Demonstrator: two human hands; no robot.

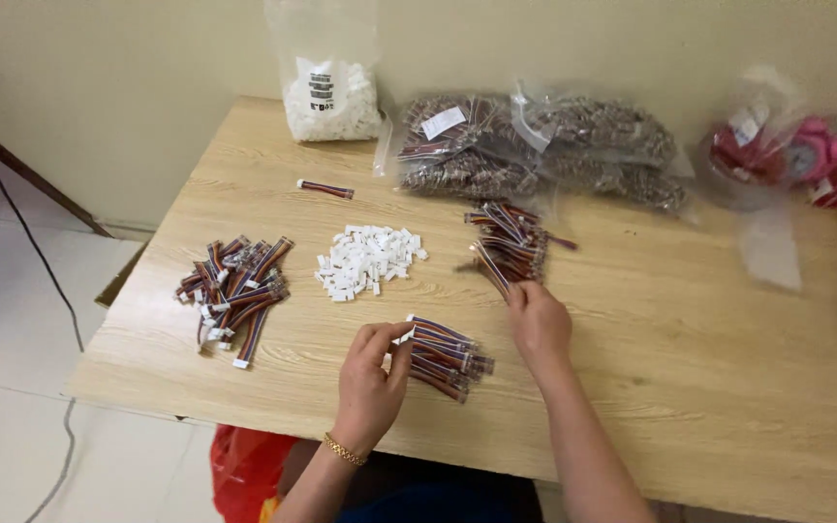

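Note:
My left hand [370, 383] grips a bundle of short multicoloured ribbon cables [446, 356] near the front edge of the wooden table [690, 368]. My right hand [538, 320] reaches forward and pinches one cable at the near end of a loose cable pile [508, 242]. A heap of small white plastic connectors [368, 260] lies between the hands and the back of the table. To the left sits a pile of cables with white connectors on their ends [234, 289].
A single cable [325, 188] lies alone at the back left. Behind it stands a clear bag of white connectors [331, 97]. Bags of cables [544, 145] lie at the back centre, a pink object in a clear bag [787, 150] at the right.

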